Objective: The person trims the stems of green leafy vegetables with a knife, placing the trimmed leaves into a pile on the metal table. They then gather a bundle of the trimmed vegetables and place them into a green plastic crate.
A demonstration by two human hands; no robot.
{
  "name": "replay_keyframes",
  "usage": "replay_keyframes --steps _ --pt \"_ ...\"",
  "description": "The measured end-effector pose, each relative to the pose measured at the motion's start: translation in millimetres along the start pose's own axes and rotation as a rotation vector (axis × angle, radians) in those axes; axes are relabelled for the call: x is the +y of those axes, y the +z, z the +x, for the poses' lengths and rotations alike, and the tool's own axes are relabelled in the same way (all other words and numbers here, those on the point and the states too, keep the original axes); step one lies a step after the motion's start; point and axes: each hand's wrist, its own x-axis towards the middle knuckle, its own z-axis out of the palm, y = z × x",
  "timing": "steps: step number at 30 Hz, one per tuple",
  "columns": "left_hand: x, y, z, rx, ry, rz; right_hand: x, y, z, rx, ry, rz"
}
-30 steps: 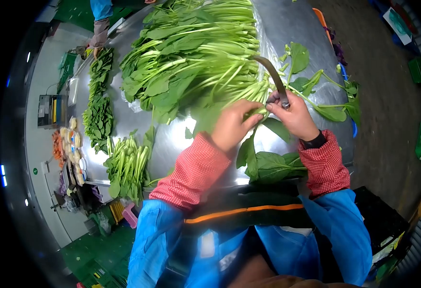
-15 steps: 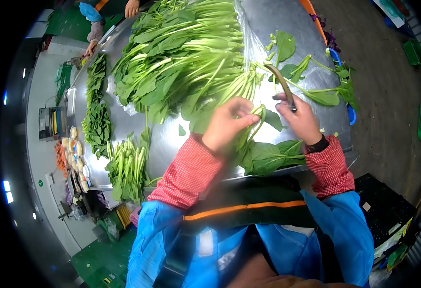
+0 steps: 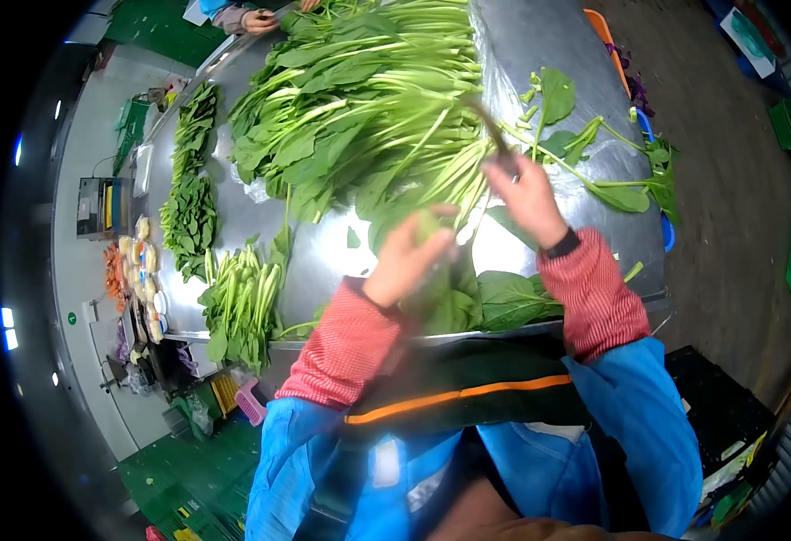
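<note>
My left hand (image 3: 413, 251) is closed round the stem end of a leafy green bunch (image 3: 445, 288), which hangs blurred below it near the table's front edge. My right hand (image 3: 529, 200) grips a curved knife (image 3: 487, 124), blurred, its dark blade pointing up and left over the stem ends of the large pile of greens (image 3: 368, 99). Loose leaves (image 3: 508, 300) lie on the metal table (image 3: 314, 261) beside the held bunch.
A smaller bunch (image 3: 242, 302) lies at the table's front left, with a row of greens (image 3: 193, 180) behind it. Trimmed leaves (image 3: 616, 194) lie at the right. A co-worker's hand (image 3: 258, 22) shows at the far edge. A black crate (image 3: 716, 392) stands at lower right.
My right hand and the knife have moved left and up, towards the pile. My left hand has shifted slightly down with the bunch. The co-worker's hand has moved right along the far edge.
</note>
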Motion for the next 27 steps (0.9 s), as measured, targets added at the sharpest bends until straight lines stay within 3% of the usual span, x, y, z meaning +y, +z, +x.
replay_keyframes --steps 2,7,10,11,12,14,17,19,22,23,27 --pt "-7.6 -22.6 -7.0 0.12 0.004 -0.279 29.2 -14.3 43.0 0.089 0.107 -0.207" --pt "17.0 -41.5 -14.6 0.293 -0.092 0.132 71.2 -4.3 81.8 0.026 0.107 -0.321" --pt "-4.2 -44.4 -2.7 0.35 0.097 0.465 59.5 -0.1 59.6 0.012 0.032 -0.144" --pt "-18.8 -46.3 6.5 0.359 0.329 0.636 36.9 0.3 42.9 -0.034 0.001 -0.107" --pt "-5.5 -39.0 9.2 0.338 0.343 0.743 13.1 -0.6 26.3 -0.077 -0.028 -0.07" --pt "1.5 -26.2 27.2 0.339 0.669 0.872 -11.9 -5.6 5.3 -0.18 -0.022 -0.066" --pt "19.8 0.1 29.7 0.194 0.365 0.884 -45.6 -12.7 -13.6 -0.17 -0.029 -0.008" --pt "6.7 6.5 38.5 0.151 0.361 0.623 -46.4 -15.0 -21.3 -0.026 -0.084 0.045" --pt "11.0 11.4 38.5 0.005 0.176 0.248 -53.0 -30.7 -41.1 0.126 -0.453 -0.687" --pt "10.6 11.5 37.4 -0.051 0.133 0.169 -53.8 -33.3 -49.2 0.104 -0.521 -0.759" --pt "20.4 23.8 27.7 -0.146 -0.027 -0.005 -33.5 -45.8 -62.1 0.013 -0.46 -0.944"
